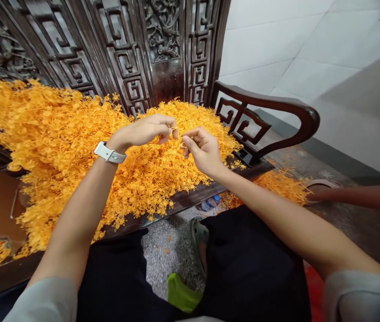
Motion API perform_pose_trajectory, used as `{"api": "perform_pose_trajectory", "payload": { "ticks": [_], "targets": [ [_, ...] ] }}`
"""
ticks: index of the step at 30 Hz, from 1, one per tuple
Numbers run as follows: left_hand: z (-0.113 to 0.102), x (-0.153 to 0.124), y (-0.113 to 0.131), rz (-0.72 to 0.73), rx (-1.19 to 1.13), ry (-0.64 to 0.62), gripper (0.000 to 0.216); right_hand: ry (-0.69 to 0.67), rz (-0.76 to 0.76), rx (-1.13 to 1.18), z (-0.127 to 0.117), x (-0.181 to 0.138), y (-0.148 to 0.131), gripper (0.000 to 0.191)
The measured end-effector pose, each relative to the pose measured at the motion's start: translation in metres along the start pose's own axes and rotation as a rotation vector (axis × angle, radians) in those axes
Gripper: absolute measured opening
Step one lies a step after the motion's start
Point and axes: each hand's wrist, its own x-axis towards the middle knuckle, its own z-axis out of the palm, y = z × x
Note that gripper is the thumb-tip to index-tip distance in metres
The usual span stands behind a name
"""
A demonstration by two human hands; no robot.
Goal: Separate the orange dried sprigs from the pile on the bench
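A big heap of small orange plastic flower sprigs [59, 138] covers the seat of a dark carved wooden bench [163, 58]. My left hand [149, 129], with a white watch [109, 154] on its wrist, is curled in a pinch above the heap. My right hand [201, 147] is pinched too, fingertips almost touching the left ones. Between the two hands sits a tiny orange sprig [175, 129], held by both. Both hands hover over the middle of the heap.
The bench armrest [270, 112] curves at the right. More orange sprigs [280, 183] lie on the floor beyond it, where another person's arm [361, 197] reaches a round tray [324, 183]. A bottle [210, 202], a sandal [198, 237] and a green object [181, 293] lie below.
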Motion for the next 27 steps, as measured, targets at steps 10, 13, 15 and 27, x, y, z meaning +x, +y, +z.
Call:
{"api": "perform_pose_trajectory", "payload": {
  "ticks": [10, 13, 15, 27],
  "targets": [
    [0.009, 0.01, -0.016, 0.029, 0.298, 0.323, 0.045, 0.029, 0.334, 0.065, -0.01, 0.009, -0.012, 0.033],
    [-0.018, 0.0, -0.059, -0.075, 0.349, 0.609, 0.045, -0.086, 0.475, 0.098, 0.003, -0.01, -0.031, 0.032],
    [-0.042, -0.015, -0.085, -0.174, 0.349, 0.874, 0.048, -0.405, 0.437, 0.011, 0.017, -0.036, -0.048, 0.03],
    [-0.066, -0.046, -0.092, -0.045, -0.348, 0.606, 0.038, -0.233, 0.482, 0.405, -0.014, -0.002, -0.032, 0.044]
  ]
}}
